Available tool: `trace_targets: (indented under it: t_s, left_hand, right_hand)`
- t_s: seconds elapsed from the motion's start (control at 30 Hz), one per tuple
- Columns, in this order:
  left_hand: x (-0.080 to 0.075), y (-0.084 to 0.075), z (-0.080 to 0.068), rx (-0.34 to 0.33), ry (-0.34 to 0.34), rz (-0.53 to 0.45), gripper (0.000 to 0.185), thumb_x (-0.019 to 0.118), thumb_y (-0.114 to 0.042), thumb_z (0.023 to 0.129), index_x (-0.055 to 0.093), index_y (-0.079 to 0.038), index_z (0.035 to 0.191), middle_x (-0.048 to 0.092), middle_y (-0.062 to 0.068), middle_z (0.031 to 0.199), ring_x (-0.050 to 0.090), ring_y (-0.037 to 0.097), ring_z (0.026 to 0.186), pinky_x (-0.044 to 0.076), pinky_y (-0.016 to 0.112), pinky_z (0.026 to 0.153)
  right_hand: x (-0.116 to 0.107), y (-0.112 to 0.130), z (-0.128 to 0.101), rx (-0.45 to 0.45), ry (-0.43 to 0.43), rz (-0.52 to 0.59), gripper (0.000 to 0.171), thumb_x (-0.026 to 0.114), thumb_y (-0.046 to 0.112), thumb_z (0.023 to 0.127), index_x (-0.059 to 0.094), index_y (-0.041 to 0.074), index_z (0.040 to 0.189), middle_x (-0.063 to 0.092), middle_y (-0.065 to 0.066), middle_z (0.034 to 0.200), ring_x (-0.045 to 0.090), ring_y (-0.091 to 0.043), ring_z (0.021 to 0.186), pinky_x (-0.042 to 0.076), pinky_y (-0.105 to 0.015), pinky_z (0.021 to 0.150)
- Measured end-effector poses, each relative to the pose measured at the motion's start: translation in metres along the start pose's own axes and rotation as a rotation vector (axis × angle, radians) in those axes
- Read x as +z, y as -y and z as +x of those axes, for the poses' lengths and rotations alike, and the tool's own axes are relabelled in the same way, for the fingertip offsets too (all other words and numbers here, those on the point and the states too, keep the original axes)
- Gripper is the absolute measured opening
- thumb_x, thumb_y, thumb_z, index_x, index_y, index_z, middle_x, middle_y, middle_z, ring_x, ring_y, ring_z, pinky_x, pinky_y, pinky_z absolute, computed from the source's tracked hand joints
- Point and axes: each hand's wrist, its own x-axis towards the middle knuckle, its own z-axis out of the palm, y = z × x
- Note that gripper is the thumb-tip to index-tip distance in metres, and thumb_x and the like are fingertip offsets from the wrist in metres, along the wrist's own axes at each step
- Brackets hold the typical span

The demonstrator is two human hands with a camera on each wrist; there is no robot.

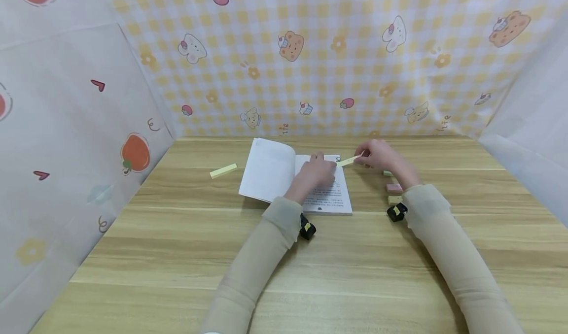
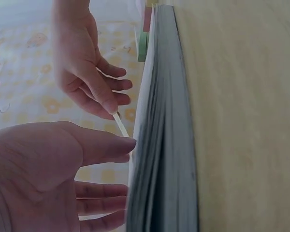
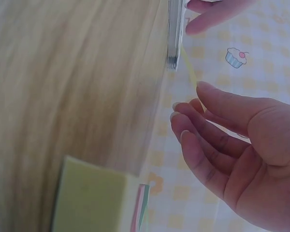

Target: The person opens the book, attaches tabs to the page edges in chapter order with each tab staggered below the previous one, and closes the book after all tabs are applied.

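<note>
While a yellow pad (image 1: 223, 171) lies toward the table's (image 1: 355, 275) far left corner, a straight-fingered left hand (image 1: 316, 172) touches an open book (image 1: 268, 171) near mid far edge; the right hand (image 1: 380, 155) pinches a paper strip (image 1: 348, 161), only its left end reaching the book so far.

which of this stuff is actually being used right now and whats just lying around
In use:
open book
yellow strip, pinched by the right hand
left hand, over the book

Lying about, it seems:
left-side yellow pad
green pad
pink pad
right-side yellow pad
</note>
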Motion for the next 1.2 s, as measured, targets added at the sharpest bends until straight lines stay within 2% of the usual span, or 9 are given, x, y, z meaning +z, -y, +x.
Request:
trace_targets:
  t_s: [0.33,0.53,0.73,0.83,0.93,1.07,1.2]
  left_hand:
    - [0.003,-0.001,0.001,-0.013,0.007,0.047,0.044,0.048,-0.029,0.105,0.052,-0.025,0.149,0.039,0.015,0.147,0.038,0.03,0.131,0.035,0.048,0.113]
    - [0.005,-0.001,0.001,-0.013,0.006,0.076,0.045,0.047,-0.033,0.106,0.05,-0.028,0.151,0.037,0.015,0.146,0.037,0.029,0.13,0.036,0.047,0.111]
    - [0.005,0.0,0.0,-0.014,0.014,0.056,0.047,0.047,-0.034,0.107,0.046,-0.029,0.154,0.035,0.014,0.147,0.033,0.03,0.133,0.033,0.047,0.113]
    - [0.005,0.0,0.0,-0.015,0.023,0.041,0.048,0.046,-0.034,0.107,0.043,-0.029,0.155,0.034,0.013,0.147,0.032,0.029,0.132,0.032,0.046,0.113]
    - [0.005,0.0,0.0,-0.015,0.031,0.026,0.048,0.045,-0.034,0.107,0.042,-0.03,0.155,0.033,0.013,0.148,0.031,0.029,0.132,0.03,0.046,0.114]
    - [0.004,0.0,0.0,-0.017,0.043,0.018,0.049,0.044,-0.034,0.108,0.04,-0.03,0.156,0.031,0.014,0.149,0.03,0.031,0.134,0.027,0.048,0.116]
    - [0.005,-0.001,0.0,-0.021,0.048,0.023,0.049,0.042,-0.034,0.108,0.039,-0.03,0.157,0.03,0.014,0.151,0.029,0.032,0.136,0.026,0.049,0.117]
  right_hand:
    - [0.001,-0.001,0.0,-0.012,0.006,-0.019,0.016,0.069,0.007,0.095,0.07,-0.007,0.104,0.072,-0.017,0.082,0.067,-0.027,0.068,0.053,-0.038,0.067]
    - [0.001,-0.003,0.0,-0.016,0.009,-0.021,0.016,0.069,0.008,0.095,0.071,-0.007,0.102,0.072,-0.016,0.081,0.067,-0.028,0.067,0.051,-0.035,0.066]
    - [0.001,-0.004,0.0,-0.009,0.018,-0.038,0.019,0.069,0.009,0.096,0.071,-0.007,0.104,0.072,-0.016,0.082,0.066,-0.025,0.067,0.051,-0.034,0.066]
    - [0.0,-0.002,-0.001,-0.012,0.04,-0.073,0.026,0.068,0.011,0.096,0.068,-0.009,0.113,0.073,-0.02,0.092,0.068,-0.028,0.077,0.054,-0.04,0.074]
    - [-0.001,0.003,-0.002,-0.006,0.077,-0.117,0.038,0.066,0.012,0.097,0.061,-0.009,0.129,0.069,-0.028,0.109,0.067,-0.037,0.096,0.053,-0.05,0.087]
    - [-0.003,0.015,-0.006,-0.002,0.132,-0.188,0.05,0.062,0.011,0.098,0.049,-0.009,0.143,0.057,-0.034,0.132,0.055,-0.049,0.122,0.041,-0.059,0.106]
    - [-0.004,0.029,-0.011,-0.006,0.194,-0.259,0.052,0.057,0.007,0.098,0.045,-0.007,0.147,0.048,-0.034,0.142,0.042,-0.052,0.134,0.03,-0.06,0.113]
